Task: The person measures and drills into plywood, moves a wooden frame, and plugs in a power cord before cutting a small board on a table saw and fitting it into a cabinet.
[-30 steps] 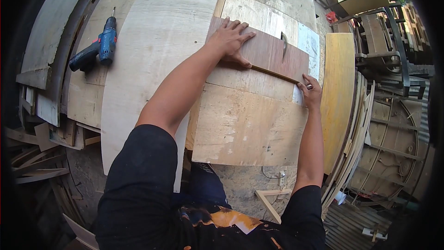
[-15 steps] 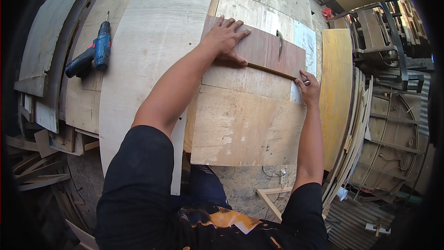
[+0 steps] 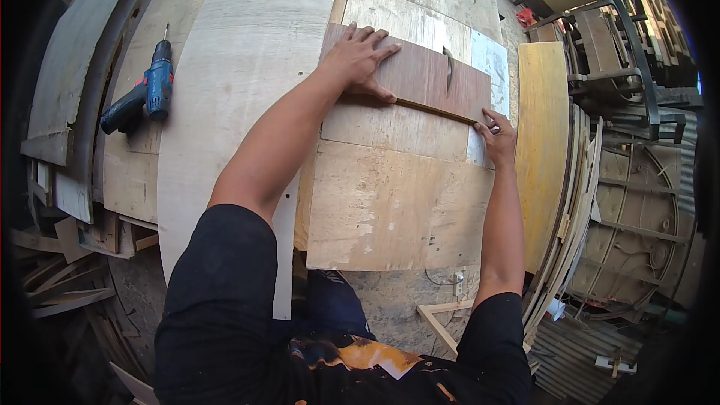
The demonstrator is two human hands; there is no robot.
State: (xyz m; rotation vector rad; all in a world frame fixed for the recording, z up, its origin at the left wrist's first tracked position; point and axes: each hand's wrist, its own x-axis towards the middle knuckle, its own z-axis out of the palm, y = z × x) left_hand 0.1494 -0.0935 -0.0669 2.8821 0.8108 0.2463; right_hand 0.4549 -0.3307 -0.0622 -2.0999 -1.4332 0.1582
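Observation:
A reddish-brown wooden board (image 3: 420, 75) lies across the pale plywood panels, tilted slightly down to the right. My left hand (image 3: 361, 64) rests on its left end, fingers spread over the top face and thumb at the near edge. At the board's right end, my right hand (image 3: 496, 135) has its fingers pinched at the near corner; a small shiny item shows between them, too small to name. A dark curved blade-like piece (image 3: 449, 71) stands up at the board's far edge, right of its middle.
A blue cordless drill (image 3: 159, 84) lies on the boards at the left. A yellowish plank (image 3: 542, 150) stands along the right side. Wood scraps (image 3: 67, 285) are piled at the lower left, and a light wooden frame (image 3: 439, 326) lies below the near edge.
The whole view has shifted slightly. Both hands stay on the board, and the right fingers have moved a little at its corner.

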